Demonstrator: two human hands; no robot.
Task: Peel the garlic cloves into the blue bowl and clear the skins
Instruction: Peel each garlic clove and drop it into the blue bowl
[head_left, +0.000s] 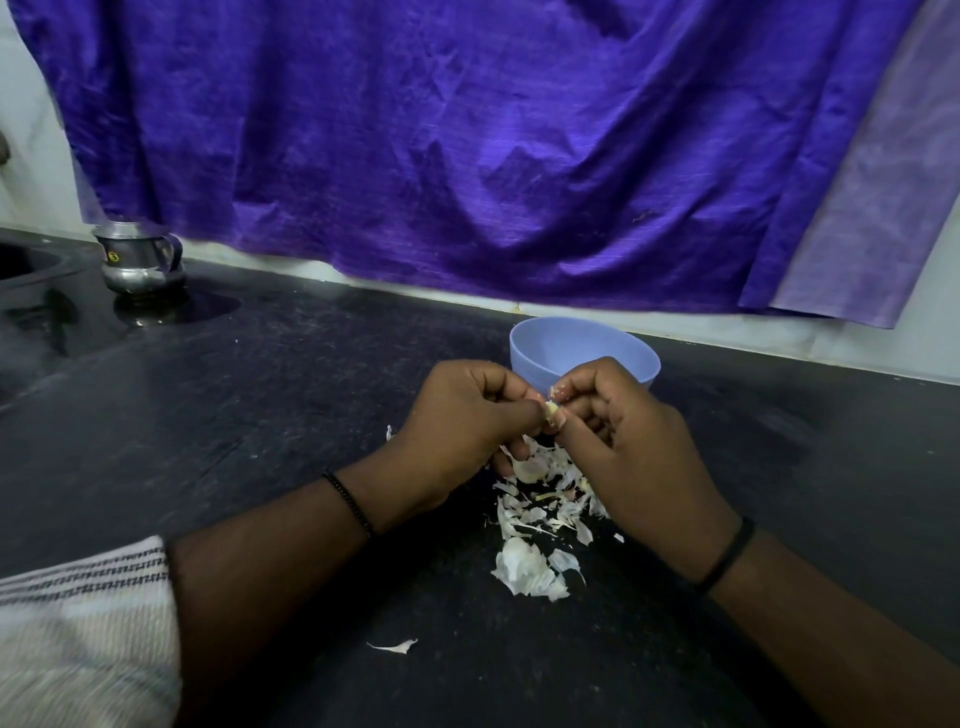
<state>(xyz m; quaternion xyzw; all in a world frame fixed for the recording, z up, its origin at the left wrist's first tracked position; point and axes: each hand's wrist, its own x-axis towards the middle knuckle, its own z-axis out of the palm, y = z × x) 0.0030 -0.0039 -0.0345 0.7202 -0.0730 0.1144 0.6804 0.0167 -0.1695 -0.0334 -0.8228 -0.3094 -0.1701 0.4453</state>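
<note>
Pale garlic clove (550, 410) pinched between curled fingertips of left hand (462, 431) and right hand (628, 447), just in front of blue bowl (584, 353). Mostly hidden by fingers; bowl's near wall and contents blocked. Papery skins (530, 540) heaped on black counter (260, 415) below, partly under both hands.

My left hand (462, 421) and right hand (628, 441) met over the counter (260, 415), a garlic clove (550, 411) pinched between them; the bowl (582, 351) stood just behind, skins (535, 519) lay below, a metal jug (141, 262) far left
</note>
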